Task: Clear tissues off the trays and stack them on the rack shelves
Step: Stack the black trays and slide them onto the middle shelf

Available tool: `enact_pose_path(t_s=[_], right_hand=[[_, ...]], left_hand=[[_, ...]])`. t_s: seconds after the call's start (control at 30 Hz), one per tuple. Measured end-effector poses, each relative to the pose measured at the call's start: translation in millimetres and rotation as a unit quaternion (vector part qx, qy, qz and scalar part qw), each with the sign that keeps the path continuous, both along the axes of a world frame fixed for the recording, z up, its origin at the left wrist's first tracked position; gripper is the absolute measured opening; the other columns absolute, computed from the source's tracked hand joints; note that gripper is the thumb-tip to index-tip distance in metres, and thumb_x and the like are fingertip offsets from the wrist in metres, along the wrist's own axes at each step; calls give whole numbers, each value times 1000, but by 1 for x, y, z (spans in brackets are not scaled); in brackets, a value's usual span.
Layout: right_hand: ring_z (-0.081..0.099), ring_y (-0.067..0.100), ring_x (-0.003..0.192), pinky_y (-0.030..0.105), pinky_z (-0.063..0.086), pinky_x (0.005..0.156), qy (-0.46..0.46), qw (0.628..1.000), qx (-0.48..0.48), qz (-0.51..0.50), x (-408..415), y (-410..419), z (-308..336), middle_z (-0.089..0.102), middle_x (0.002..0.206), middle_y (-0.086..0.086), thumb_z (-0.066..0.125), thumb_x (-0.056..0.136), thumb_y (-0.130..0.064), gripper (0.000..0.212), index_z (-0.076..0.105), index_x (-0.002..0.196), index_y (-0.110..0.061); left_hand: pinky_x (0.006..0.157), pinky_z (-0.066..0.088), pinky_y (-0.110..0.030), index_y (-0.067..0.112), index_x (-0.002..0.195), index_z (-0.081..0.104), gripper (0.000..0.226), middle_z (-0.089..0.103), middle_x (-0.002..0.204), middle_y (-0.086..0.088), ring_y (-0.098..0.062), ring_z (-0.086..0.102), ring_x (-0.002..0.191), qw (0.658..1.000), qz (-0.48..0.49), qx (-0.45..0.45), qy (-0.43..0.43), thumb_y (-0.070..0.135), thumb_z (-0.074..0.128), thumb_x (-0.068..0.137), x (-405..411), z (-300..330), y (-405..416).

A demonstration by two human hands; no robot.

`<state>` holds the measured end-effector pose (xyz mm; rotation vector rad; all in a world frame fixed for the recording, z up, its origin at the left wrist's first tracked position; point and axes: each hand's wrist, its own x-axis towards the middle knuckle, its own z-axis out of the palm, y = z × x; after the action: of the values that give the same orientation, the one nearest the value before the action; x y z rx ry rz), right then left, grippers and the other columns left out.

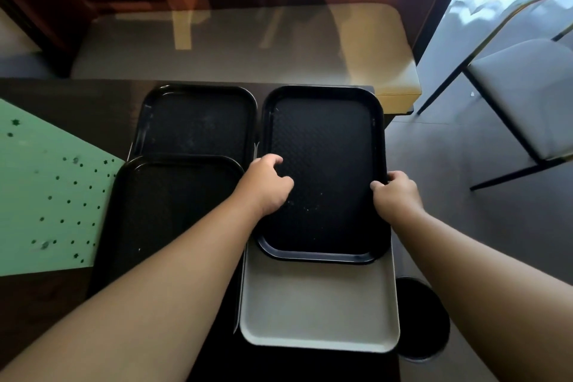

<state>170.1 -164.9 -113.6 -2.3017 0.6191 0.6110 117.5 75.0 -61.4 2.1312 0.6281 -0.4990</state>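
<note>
dark wooden table (pixel 77 96) fills the view, a bench and a chair (pixel 527 96) beyond it. four trays sit on it: two black ones at left, a grey tray (pixel 316 301) at right, and a black tray (pixel 322 146) lying partly over the grey one, its long axis running away from the person. no tissues show. right hand (pixel 395 192) grips its right rim; left hand (pixel 268 184), fingers curled, rests at its left edge, though whether it clasps the rim i cannot tell. both hands are equally near, so a level lift looks likely next.
</note>
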Motion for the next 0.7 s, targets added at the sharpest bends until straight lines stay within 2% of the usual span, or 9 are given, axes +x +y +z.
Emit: enact_pose_path(t_s=[0.07,0.13,0.27,0.33,0.43,0.5,0.6,0.7], right_hand=[[60,38,123,48,53,103,-1,1000,-4,-1,1,0,0,60,139,12,60,97,-33,46,58,140,-16],[62,38,119,47,54,100,-4,1000,-12,0,1,0,2,65,132,11,57,96,-32,41,64,133,-18],[65,37,106,39,55,84,-25,999,-26,-11,-4,1,10,69,117,8,51,93,-26,33,71,120,-23],[66,34,107,41,57,88,-30,999,-13,-37,-3,0,13,70,118,6,54,88,-25,35,73,117,-26],[67,33,107,45,59,94,-34,997,13,-62,-2,-5,9,71,118,4,53,80,-24,36,75,110,-25],[66,31,105,40,58,91,-40,996,34,-71,-9,-1,18,71,117,6,52,86,-23,34,72,113,-20],[61,26,102,34,47,82,-73,988,86,-109,-23,4,32,63,115,4,48,102,-22,25,59,123,-13],[62,23,103,39,52,85,-121,975,129,-132,-41,1,44,62,116,2,49,104,-27,28,54,129,-15]], left_hand=[[87,38,-25,22,152,44,60,40,155,-2,-10,48,106,1000,-6,8,1,20,59,94,-5,-1,-2],[86,39,-26,22,151,45,59,39,155,-1,-8,45,104,1000,-6,8,-1,20,58,94,-10,-2,-2],[89,43,-27,21,149,48,56,41,152,-1,-9,47,105,1000,9,5,-7,19,58,93,-20,1,-3],[89,40,-26,20,147,49,55,41,150,0,-11,49,106,1000,14,7,-10,19,58,93,-23,3,-5],[86,45,-28,20,145,50,53,41,147,-1,-17,56,105,999,38,13,-10,20,59,92,-28,4,-5],[85,45,-29,20,145,49,53,40,148,-2,-17,56,104,998,58,13,-9,21,59,93,-31,5,-5],[83,40,-28,19,148,45,56,38,151,-3,-13,49,101,997,74,8,-8,20,59,94,-40,11,-4],[84,40,-29,19,151,40,60,37,154,-4,-14,48,102,996,90,0,-9,20,58,94,-51,20,-1]])
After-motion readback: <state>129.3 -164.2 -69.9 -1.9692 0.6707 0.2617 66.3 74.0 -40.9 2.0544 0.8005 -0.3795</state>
